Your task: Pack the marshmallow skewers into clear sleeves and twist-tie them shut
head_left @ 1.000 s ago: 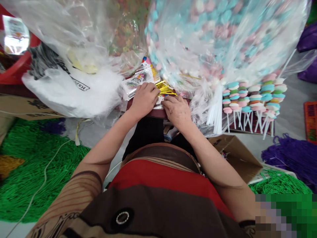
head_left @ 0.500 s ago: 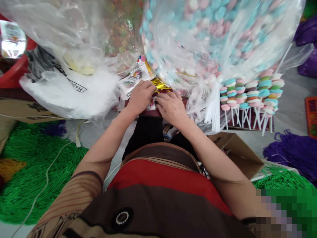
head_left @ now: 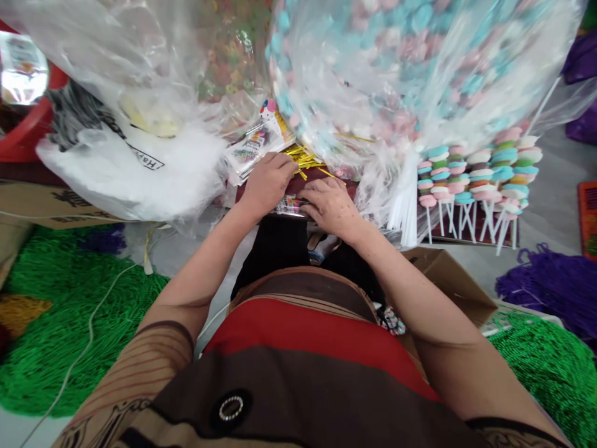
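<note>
While both hands lie palm-down and bent at the knuckles, a small printed packet spans the gap between them, on the near side of the gold strips and right at the table's edge. The left hand has its fingers half curled over the packet's left end; the right hand lays loosely bent fingertips at the other end. Whether either one pinches it or only presses it cannot be told, since the thumbs are hidden. A second ago the packet sat closer to the gold strips; now it is drawn toward the body, more of its print shows, and bare dark red tabletop opens between the two. That suggests the packet is being smoothed or lined up along the edge. Just left of the gold strips lie more printed sachets, and farther left a white bag. Beyond the strips rises a clear bag of pink and blue sweets; well to their right stand stacked candy skewers.
</note>
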A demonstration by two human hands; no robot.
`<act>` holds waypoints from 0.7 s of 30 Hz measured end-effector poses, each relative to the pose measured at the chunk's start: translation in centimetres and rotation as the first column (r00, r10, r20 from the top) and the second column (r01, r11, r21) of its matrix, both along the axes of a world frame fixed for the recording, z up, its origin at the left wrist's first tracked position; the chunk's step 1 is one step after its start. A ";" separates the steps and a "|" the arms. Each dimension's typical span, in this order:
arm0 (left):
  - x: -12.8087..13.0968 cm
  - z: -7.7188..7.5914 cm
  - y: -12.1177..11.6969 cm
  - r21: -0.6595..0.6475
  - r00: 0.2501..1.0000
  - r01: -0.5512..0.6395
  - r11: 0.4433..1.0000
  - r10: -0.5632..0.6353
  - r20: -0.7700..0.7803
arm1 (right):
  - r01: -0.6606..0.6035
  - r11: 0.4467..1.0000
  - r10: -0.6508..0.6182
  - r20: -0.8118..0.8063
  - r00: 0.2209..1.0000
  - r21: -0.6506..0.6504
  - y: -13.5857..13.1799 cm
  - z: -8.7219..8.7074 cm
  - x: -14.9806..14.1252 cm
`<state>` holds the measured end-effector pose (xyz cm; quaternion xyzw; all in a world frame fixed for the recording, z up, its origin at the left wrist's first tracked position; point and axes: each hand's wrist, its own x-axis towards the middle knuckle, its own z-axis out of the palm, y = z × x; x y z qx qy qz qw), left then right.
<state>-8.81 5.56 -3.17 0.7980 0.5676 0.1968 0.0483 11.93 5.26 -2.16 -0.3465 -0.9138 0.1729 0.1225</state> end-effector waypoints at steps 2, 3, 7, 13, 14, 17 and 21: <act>0.2 0.4 -0.5 -0.006 1.000 -0.016 1.000 0.016 -0.004 | 0.058 0.998 -0.058 -0.045 0.997 -0.005 0.3 -0.6 0.0; 0.4 0.7 -0.8 -0.003 1.000 -0.023 1.000 0.023 -0.004 | 0.082 0.997 -0.082 -0.062 0.995 0.000 0.5 -0.9 -0.1; 1.4 1.6 -2.8 0.023 1.000 -0.021 1.000 0.020 0.005 | 0.125 0.992 -0.122 -0.079 0.989 0.033 0.7 -1.4 0.0; 2.6 2.4 -4.0 0.017 0.999 -0.020 1.000 0.019 0.044 | 0.221 0.975 -0.210 -0.294 0.932 0.004 0.0 0.4 1.3; 2.6 2.6 -3.8 0.004 0.997 -0.015 1.000 0.015 0.072 | 0.231 0.972 -0.227 -0.355 0.907 -0.031 -0.2 1.0 1.6; 2.6 3.6 -3.1 -0.033 0.984 0.027 0.999 -0.021 0.179 | 0.257 0.938 -0.344 -0.542 0.767 -0.231 -0.6 2.5 2.5; 3.0 4.8 -2.7 -0.027 0.956 0.069 0.997 -0.058 0.286 | 0.151 0.810 -0.550 -0.644 0.532 -0.566 -0.6 3.4 3.3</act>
